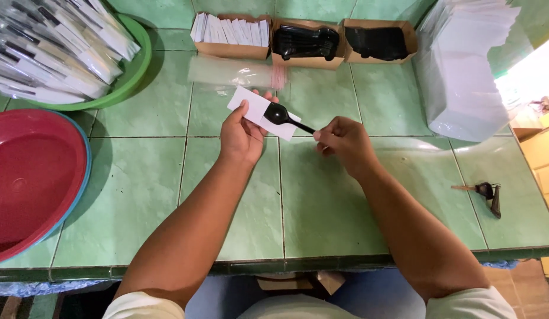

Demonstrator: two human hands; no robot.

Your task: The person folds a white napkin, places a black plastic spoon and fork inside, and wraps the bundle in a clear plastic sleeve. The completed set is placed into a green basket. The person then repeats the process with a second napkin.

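My left hand (242,133) holds a folded white paper napkin (255,106) above the green tiled counter (322,201). My right hand (343,142) pinches the handle end of a black plastic spoon (281,114), whose bowl rests on the napkin. Just beyond the hands a clear plastic sleeve (236,73) lies flat on the tiles.
Along the back stand three cardboard boxes: white napkins (230,31), black spoons (304,42), more black cutlery (378,42). A green basin (135,71) of wrapped packs and a red basin (32,177) sit left. A stack of clear bags (463,71) and a key (487,192) lie right.
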